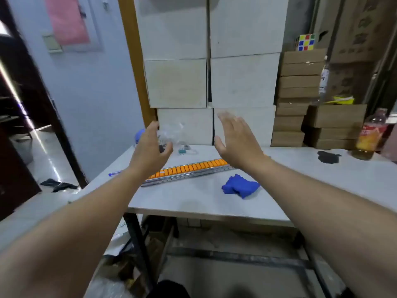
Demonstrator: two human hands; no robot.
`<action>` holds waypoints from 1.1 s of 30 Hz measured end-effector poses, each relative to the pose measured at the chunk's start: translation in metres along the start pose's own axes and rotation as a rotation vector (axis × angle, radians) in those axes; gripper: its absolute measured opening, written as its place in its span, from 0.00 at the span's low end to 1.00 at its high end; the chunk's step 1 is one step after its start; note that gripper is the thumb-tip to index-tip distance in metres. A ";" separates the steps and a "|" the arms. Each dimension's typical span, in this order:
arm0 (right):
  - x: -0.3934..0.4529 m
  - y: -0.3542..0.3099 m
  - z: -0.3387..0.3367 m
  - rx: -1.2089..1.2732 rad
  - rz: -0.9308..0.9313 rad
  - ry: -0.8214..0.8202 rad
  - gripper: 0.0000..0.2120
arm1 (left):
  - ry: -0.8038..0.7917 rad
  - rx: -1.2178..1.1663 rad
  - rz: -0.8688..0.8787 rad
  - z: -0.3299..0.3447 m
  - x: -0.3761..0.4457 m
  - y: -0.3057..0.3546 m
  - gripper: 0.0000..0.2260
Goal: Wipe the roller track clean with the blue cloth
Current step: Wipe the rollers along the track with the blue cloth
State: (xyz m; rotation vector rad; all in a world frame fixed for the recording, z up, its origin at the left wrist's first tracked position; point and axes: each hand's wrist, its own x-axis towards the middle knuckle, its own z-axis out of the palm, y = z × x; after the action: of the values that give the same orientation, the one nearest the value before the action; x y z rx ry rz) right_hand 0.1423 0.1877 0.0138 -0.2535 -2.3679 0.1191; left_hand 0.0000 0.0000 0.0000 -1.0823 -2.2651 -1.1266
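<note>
Left hand and right hand raised, fingers spread, holding nothing, roller track beneath both, blue cloth just below right wrist, untouched

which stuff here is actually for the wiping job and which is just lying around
For the job:
- roller track
- blue cloth
- left hand and right hand, both open and empty

Lying about:
- blue pen
- padlock
- drink bottle
- puzzle cube
- black smudge on the table
</note>
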 end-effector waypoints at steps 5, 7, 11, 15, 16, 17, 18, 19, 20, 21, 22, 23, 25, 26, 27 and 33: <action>-0.041 0.019 0.036 -0.014 0.094 -0.230 0.28 | -0.072 0.067 -0.200 0.015 -0.024 -0.052 0.31; -0.053 0.038 0.054 -0.066 0.154 -0.374 0.27 | -0.121 0.067 -0.294 0.024 -0.025 -0.079 0.34; -0.075 0.072 0.092 -0.141 0.241 -0.697 0.31 | -0.214 0.070 -0.503 0.040 -0.033 -0.132 0.42; -0.080 0.086 0.120 -0.053 0.240 -0.691 0.20 | -0.275 0.129 -0.541 0.057 -0.035 -0.158 0.47; -0.078 0.086 0.125 -0.021 0.222 -0.653 0.17 | -0.274 0.146 -0.530 0.062 -0.033 -0.159 0.48; -0.076 0.086 0.129 0.017 0.221 -0.628 0.15 | -0.270 0.162 -0.524 0.065 -0.031 -0.159 0.47; -0.074 0.085 0.132 0.047 0.231 -0.612 0.14 | -0.265 0.164 -0.515 0.068 -0.028 -0.161 0.46; -0.073 0.083 0.134 0.081 0.255 -0.601 0.15 | -0.264 0.164 -0.516 0.069 -0.025 -0.159 0.46; -0.072 0.083 0.136 0.107 0.266 -0.571 0.15 | -0.256 0.156 -0.517 0.071 -0.024 -0.163 0.45; -0.073 0.084 0.137 0.095 0.247 -0.517 0.16 | -0.257 0.149 -0.525 0.070 -0.024 -0.164 0.45; -0.074 0.086 0.138 0.043 0.202 -0.457 0.18 | -0.252 0.123 -0.532 0.070 -0.024 -0.167 0.45; -0.075 0.088 0.138 -0.026 0.157 -0.418 0.19 | -0.250 0.087 -0.559 0.068 -0.025 -0.167 0.44; -0.076 0.096 0.136 -0.116 0.122 -0.401 0.19 | -0.236 0.023 -0.589 0.066 -0.027 -0.172 0.42; -0.076 0.098 0.136 -0.144 0.127 -0.415 0.17 | -0.230 0.007 -0.592 0.067 -0.028 -0.172 0.41; -0.075 0.102 0.136 -0.162 0.147 -0.427 0.14 | -0.225 0.010 -0.597 0.067 -0.028 -0.172 0.39; -0.017 0.140 0.139 0.156 0.614 -0.209 0.12 | -0.186 0.061 -0.581 0.069 -0.030 -0.169 0.30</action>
State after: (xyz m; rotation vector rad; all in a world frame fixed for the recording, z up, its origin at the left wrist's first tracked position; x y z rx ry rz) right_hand 0.0788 0.3190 -0.1201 -0.9221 -2.3890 0.6429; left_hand -0.1128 -0.0228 -0.1449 -0.5242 -2.8455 -1.1847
